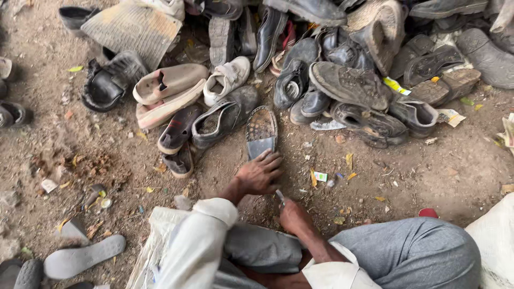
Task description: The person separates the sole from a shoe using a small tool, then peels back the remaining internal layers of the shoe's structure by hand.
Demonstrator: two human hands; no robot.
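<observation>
A loose grey sole lies at my eight o'clock on the dirt ground. My left hand, fingers spread, presses the heel end of an upturned shoe at twelve o'clock. Just beside it, my right hand is closed around a small tool. A heap of worn shoes fills one to two o'clock.

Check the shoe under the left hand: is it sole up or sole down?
Sole up. The shoe lies flipped on the dirt, its worn, studded sole facing the camera, with the left hand resting on its heel end.
</observation>
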